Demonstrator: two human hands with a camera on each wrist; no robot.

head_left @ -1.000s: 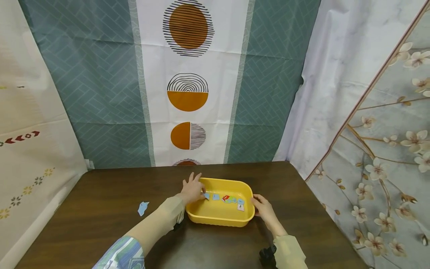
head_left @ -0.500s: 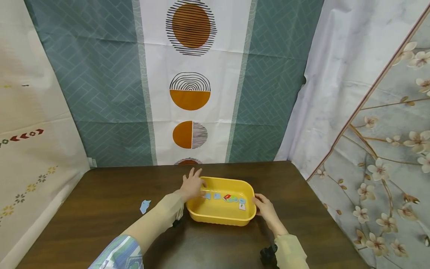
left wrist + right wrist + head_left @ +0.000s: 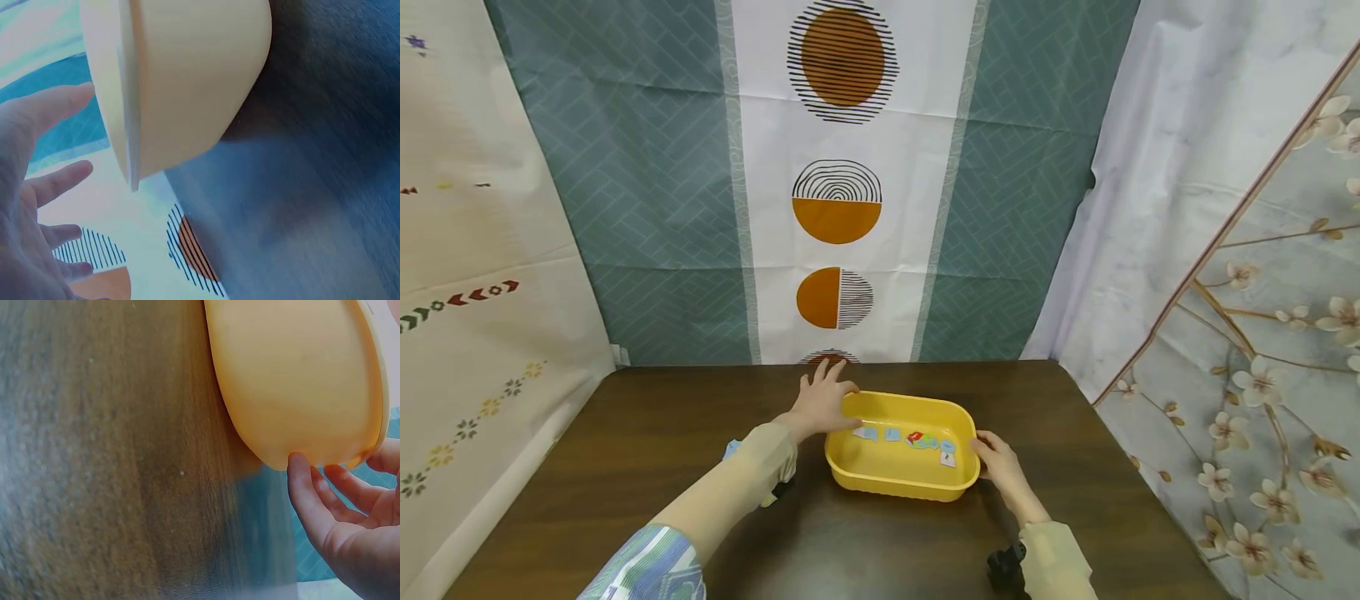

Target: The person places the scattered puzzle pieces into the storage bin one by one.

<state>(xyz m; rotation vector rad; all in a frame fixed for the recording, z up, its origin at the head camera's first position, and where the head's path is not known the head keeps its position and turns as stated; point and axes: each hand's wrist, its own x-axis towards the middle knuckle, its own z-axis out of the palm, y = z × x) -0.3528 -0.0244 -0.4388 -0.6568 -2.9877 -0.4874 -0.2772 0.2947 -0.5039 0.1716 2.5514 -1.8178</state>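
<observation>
A shallow yellow plastic tub (image 3: 887,485) with rounded corners stands on the dark wooden table. Inside lie a few light-blue flat pieces (image 3: 892,435), a red-and-green cutout (image 3: 921,441) and a white square (image 3: 947,459) with a dark mark. My left hand (image 3: 818,407) hovers at the tub's left end, fingers spread, nothing in it; in the left wrist view its fingertips are close to the rim. My right hand (image 3: 1002,467) holds the right end, thumb at the rim and fingers curled against the outer wall (image 3: 300,387).
Another light-blue piece (image 3: 732,448) lies on the table (image 3: 655,433) left of the tub, partly hidden by the left forearm. Patterned curtains (image 3: 677,208) hang behind the table and along both sides. A black wrist device (image 3: 1004,567) sits by the right sleeve.
My left hand has drawn back from the pieces inside to the tub's left rim and opened wider. My right hand keeps its hold. The camera view has shifted slightly left.
</observation>
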